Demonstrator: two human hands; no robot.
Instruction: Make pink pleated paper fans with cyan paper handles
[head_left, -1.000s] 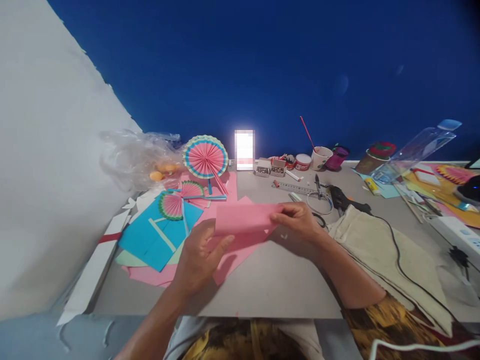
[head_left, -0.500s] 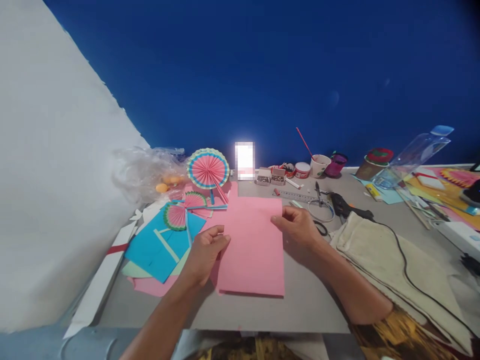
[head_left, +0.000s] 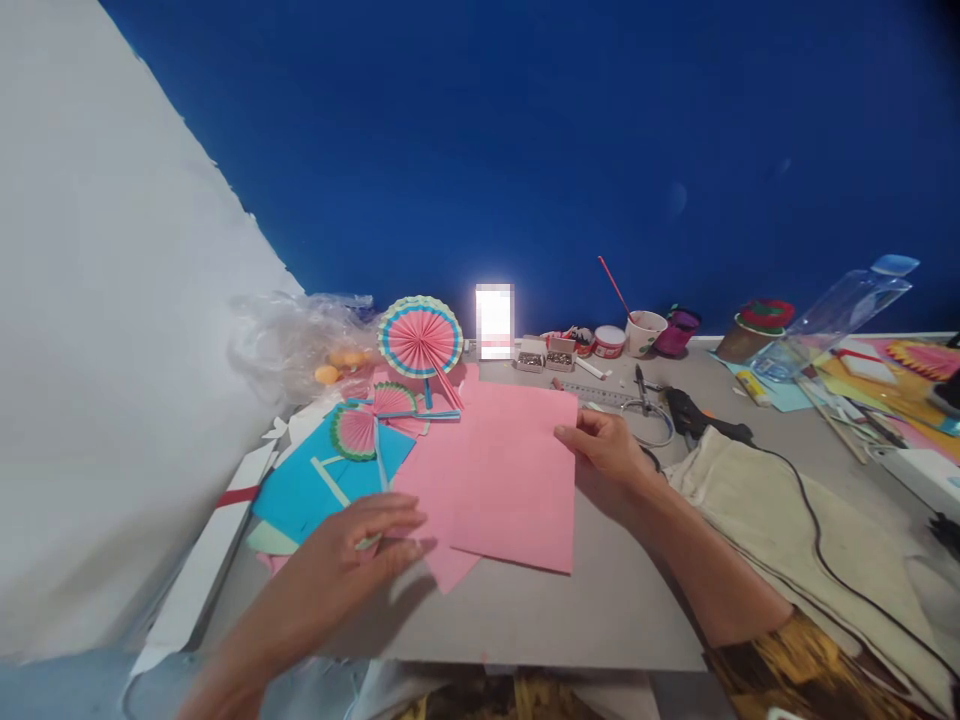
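A pink paper sheet (head_left: 510, 475) lies flat and unfolded on the grey table (head_left: 570, 610), over another pink sheet (head_left: 427, 490). My right hand (head_left: 604, 445) pinches the top sheet's right edge near its far corner. My left hand (head_left: 352, 550) hovers flat with fingers stretched out, just left of the pink sheets and near the blue paper (head_left: 315, 485); it holds nothing. Small pink paper fans (head_left: 371, 420) lie on the blue paper, and a larger round pink fan (head_left: 420, 337) stands behind them.
A lit phone (head_left: 494, 321) stands at the back by staple boxes (head_left: 544, 358), cups (head_left: 645, 332), a ruler (head_left: 596, 393) and scissors (head_left: 649, 415). A glue gun (head_left: 694, 415) with cord and beige cloth (head_left: 780, 500) lie on the right. A plastic bag (head_left: 292, 335) sits at the left.
The pink sheet was held up folded between both hands, then was opened and laid flat. My left hand has let go and moved down and left; my right hand stays on the edge.
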